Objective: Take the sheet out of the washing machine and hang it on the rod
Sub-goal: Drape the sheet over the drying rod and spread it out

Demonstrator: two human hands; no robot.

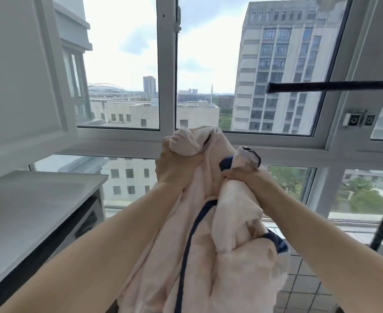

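Done: I am gripping bunched sheet (208,233) in left hand (174,168), right hand (242,175) | Left: draping over far-right rod (333,86)

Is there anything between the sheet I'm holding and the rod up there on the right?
Nothing visible. Both hands, left hand and right hand, grip the bunched pink sheet in front of the window. The dark rod sits higher, to the right, with only open air between.

Two bare forearms, no sleeves, left hand (174,168), right hand (242,177)
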